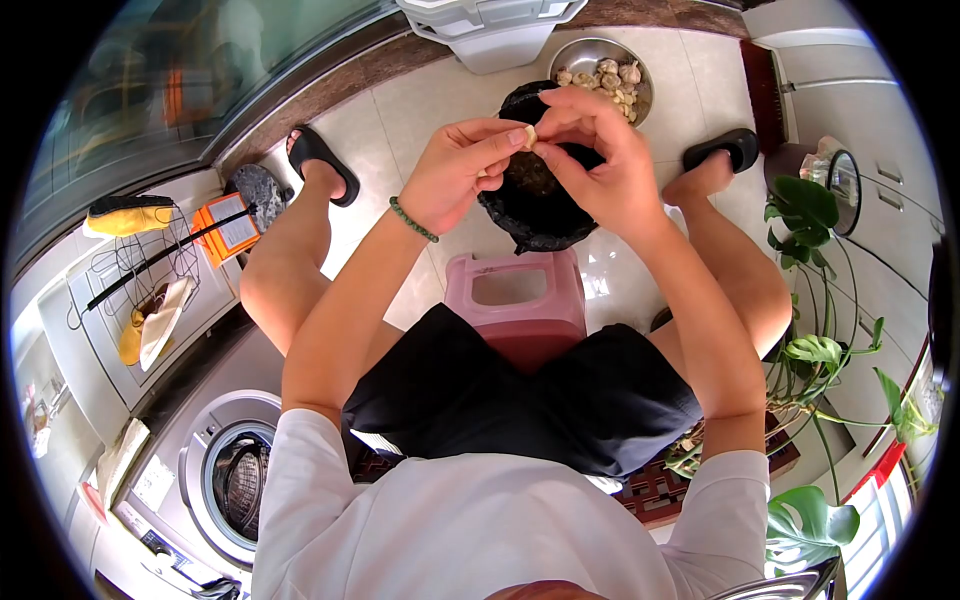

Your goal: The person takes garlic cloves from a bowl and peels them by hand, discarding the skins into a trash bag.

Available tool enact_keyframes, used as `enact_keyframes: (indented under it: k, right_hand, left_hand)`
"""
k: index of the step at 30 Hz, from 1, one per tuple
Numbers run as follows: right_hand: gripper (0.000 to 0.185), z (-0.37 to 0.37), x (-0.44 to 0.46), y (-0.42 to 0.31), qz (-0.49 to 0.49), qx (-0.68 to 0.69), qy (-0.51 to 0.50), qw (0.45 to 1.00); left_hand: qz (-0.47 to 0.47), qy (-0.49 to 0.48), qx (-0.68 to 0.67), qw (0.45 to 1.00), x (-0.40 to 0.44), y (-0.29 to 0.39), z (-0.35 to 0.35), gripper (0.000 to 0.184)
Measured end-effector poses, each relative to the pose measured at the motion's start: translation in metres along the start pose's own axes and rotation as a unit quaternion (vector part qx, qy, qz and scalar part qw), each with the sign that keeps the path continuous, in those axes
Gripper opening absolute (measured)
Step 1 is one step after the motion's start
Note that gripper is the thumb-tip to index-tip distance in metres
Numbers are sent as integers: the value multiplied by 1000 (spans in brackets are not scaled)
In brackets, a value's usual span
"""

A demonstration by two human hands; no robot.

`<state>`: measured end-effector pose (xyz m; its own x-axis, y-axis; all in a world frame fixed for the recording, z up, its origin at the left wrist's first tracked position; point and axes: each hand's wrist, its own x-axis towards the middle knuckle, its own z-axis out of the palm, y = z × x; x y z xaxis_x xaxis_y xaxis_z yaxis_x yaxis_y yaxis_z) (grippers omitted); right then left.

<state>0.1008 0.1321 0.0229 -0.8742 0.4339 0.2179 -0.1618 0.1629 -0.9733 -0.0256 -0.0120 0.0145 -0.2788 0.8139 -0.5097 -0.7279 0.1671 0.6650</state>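
Observation:
Between my two hands is a small pale garlic clove point(529, 137). My left hand point(455, 165), with a green bead bracelet at the wrist, pinches it between thumb and forefinger. From the other side, the thumb and fingertips of my right hand point(598, 150) close in on the same clove. Both hands hang over a bin lined with a black bag point(530, 225), where some brownish scraps lie inside. Just beyond my right hand, a steel bowl point(645, 75) on the floor holds garlic bulbs point(608, 72) and loose peeled cloves point(625, 100).
A pink plastic stool point(515, 300) stands between my knees. Behind the bin is a grey plastic container point(490, 35). A washing machine point(235, 480) and a wire rack with shoes point(150, 255) are at left. Leafy potted plants point(805, 215) and cabinets point(850, 110) line the right.

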Motion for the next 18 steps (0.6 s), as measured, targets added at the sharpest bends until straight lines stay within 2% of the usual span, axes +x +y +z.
enact_keyframes:
  k: [7, 18]
  right_hand:
    - [46, -2, 1, -3, -48, -123, -60, 989]
    - [42, 1, 1, -4, -73, -152, -57, 984]
  left_hand:
    - [4, 16, 19, 1000, 1, -3, -3, 16]
    - [-5, 19, 2, 1000, -2, 3, 3, 14]
